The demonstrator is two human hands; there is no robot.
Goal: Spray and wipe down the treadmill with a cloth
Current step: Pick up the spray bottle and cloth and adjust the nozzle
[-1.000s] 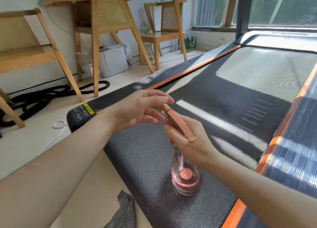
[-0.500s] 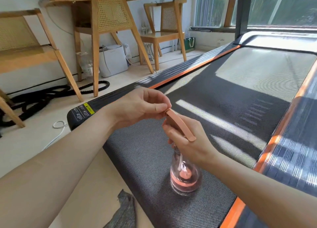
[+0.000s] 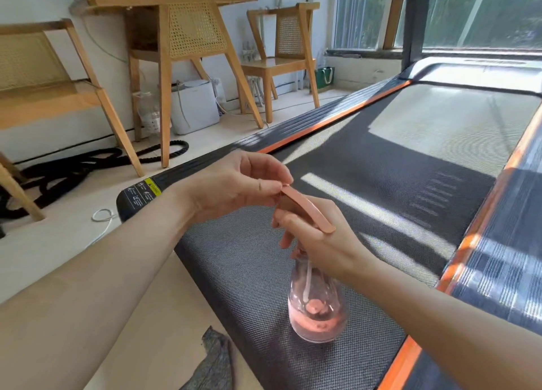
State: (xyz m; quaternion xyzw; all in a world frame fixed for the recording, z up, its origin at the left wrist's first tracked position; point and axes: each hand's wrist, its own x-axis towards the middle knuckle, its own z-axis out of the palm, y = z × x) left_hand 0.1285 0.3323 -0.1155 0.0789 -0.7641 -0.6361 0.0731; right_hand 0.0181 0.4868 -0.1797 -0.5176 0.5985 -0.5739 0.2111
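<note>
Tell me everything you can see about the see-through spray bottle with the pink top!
The clear round-bellied spray bottle looks like plastic and seems to stand upright on the dark woven treadmill belt. A little pinkish liquid seems to sit at its bottom, and a thin white tube runs down inside. Its long salmon-pink spray head slopes up toward its front tip. The right hand grips the neck under that head, and the left hand pinches the front tip.

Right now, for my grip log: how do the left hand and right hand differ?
The left hand pinches the nozzle tip of the spray bottle; the right hand wraps its neck below the pink head. The left hand sits higher than the right hand. Both hold that bottle.
</note>
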